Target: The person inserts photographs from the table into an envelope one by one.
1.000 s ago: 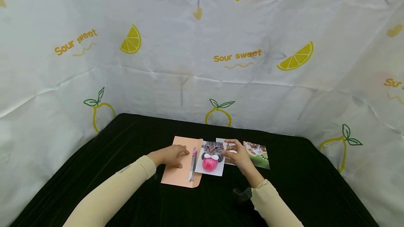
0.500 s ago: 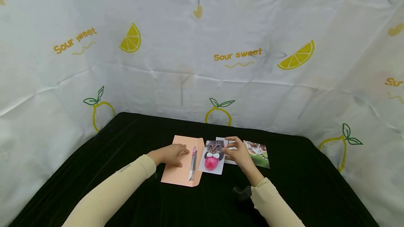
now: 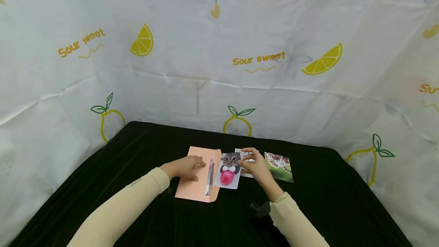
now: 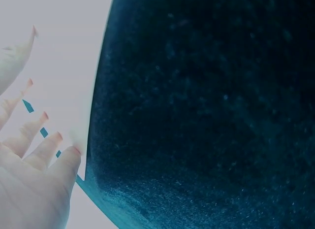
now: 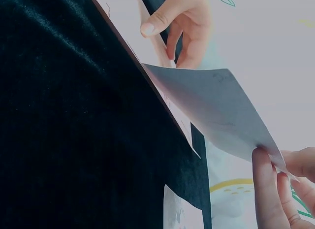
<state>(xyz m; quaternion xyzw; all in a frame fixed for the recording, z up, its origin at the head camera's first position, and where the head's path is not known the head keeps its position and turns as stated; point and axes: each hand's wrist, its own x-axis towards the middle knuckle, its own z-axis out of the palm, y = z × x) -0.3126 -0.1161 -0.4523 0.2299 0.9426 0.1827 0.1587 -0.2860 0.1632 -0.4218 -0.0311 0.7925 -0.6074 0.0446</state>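
Note:
A peach envelope (image 3: 185, 190) lies on the dark cloth, its flap side to the right. A narrow strip of a picture (image 3: 209, 180) shows along its opening. My left hand (image 3: 185, 168) rests on the envelope with fingers spread. From the right, my right hand (image 3: 256, 166) pinches the edge of a photo card (image 3: 228, 177) showing a cat with a pink ball. The card overlaps the envelope's flap edge in the head view. In the right wrist view the card's plain back (image 5: 211, 101) slants up from the envelope to my fingers (image 5: 266, 184).
Partly hidden behind my right hand lies another card (image 3: 238, 150). To its right is a tiger photo (image 3: 279, 169) on the black cloth (image 3: 326, 197). A white sheet with lemon prints (image 3: 192, 56) hangs behind the table.
The cat photo shifts slightly right, then back left toward the envelope, with my right hand holding its edge. My left hand stays on the envelope.

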